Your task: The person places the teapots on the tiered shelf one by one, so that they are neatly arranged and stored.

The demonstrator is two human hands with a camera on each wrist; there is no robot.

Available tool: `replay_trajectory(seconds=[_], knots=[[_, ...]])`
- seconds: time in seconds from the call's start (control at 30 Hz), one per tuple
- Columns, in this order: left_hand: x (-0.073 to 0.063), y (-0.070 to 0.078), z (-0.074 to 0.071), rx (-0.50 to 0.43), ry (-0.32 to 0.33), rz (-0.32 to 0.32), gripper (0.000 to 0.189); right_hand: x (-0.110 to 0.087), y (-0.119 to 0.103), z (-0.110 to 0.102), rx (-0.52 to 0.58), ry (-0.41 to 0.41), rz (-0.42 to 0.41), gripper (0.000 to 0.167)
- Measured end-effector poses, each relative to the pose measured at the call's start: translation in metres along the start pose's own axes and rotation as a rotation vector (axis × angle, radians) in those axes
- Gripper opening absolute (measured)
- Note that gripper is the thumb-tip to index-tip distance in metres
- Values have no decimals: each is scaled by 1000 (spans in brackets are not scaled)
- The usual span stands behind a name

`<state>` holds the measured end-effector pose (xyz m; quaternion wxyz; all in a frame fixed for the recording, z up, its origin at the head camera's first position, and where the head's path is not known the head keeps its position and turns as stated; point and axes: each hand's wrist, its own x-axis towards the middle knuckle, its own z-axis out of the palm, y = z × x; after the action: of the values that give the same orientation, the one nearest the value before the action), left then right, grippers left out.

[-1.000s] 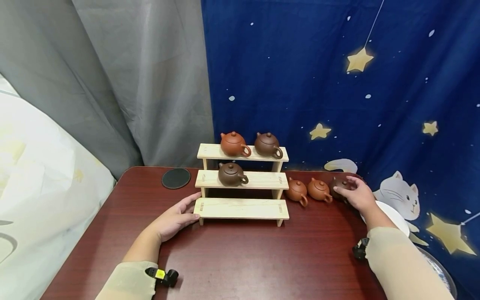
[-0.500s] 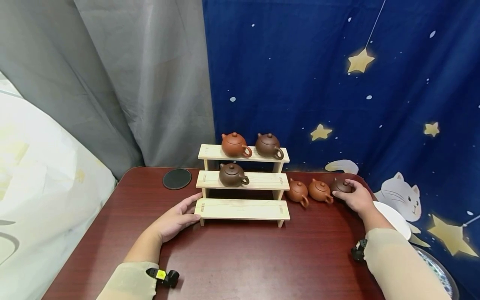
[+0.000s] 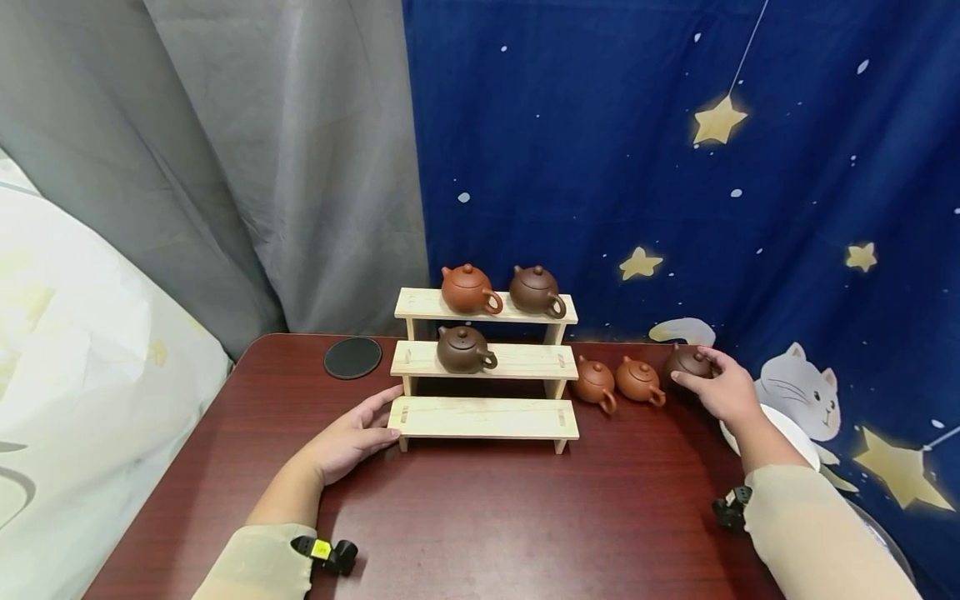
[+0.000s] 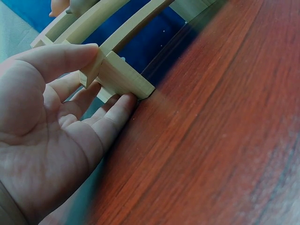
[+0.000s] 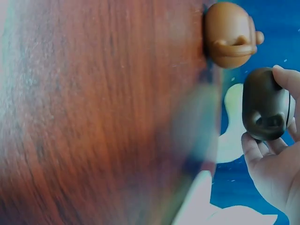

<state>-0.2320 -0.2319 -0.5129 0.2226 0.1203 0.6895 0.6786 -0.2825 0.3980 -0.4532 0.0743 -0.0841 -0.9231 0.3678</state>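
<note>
behind the wooden stand, a blue star-printed curtain (image 3: pixel 585 167) hangs from about its left end rightwards, and a grey curtain (image 3: pixel 330 167) falls to the left. the stand's legs rest on your dark red table (image 3: pixel 480 525). the wooden stand (image 3: pixel 483 418) itself has three pale steps, the highest at the back.

your left hand (image 3: pixel 348 442) grips the stand at the left end of its lowest step: your thumb presses on the step's corner and your fingers bend in by the leg. your right hand (image 3: pixel 723 390), well to the right of the stand, pinches a dark teapot (image 5: pixel 266 103) between thumb and fingers, and in your right wrist view that pot's base looks clear of the table.

on the stand's top step you have an orange-red teapot (image 3: pixel 465 290), with a brown teapot (image 3: pixel 534 292) to its right. on its middle step, left of centre, sits a dark brown teapot (image 3: pixel 461 350). just beside the stand's right end is a reddish clay teapot (image 3: pixel 591 382), and a little farther from the stand, an orange clay teapot (image 3: pixel 637 381). left of the stand lies a flat black disc (image 3: pixel 352 357).
</note>
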Motion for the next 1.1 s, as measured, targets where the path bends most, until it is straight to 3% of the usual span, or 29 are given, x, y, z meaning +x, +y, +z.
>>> replay_trajectory(seconds=[0.3, 0.57, 0.83, 1.1], knots=[[-2, 2, 0, 2, -7, 12, 87, -25, -46, -6, 52, 24, -84, 87], [0, 1, 0, -2, -19, 18, 87, -42, -86, 8, 112, -55, -213, 81], [0, 0, 0, 3, -16, 16, 87, -55, -124, 30, 218, -145, -270, 79], [0, 0, 0, 4, -10, 15, 87, -56, -155, 63, 336, -228, -311, 77]])
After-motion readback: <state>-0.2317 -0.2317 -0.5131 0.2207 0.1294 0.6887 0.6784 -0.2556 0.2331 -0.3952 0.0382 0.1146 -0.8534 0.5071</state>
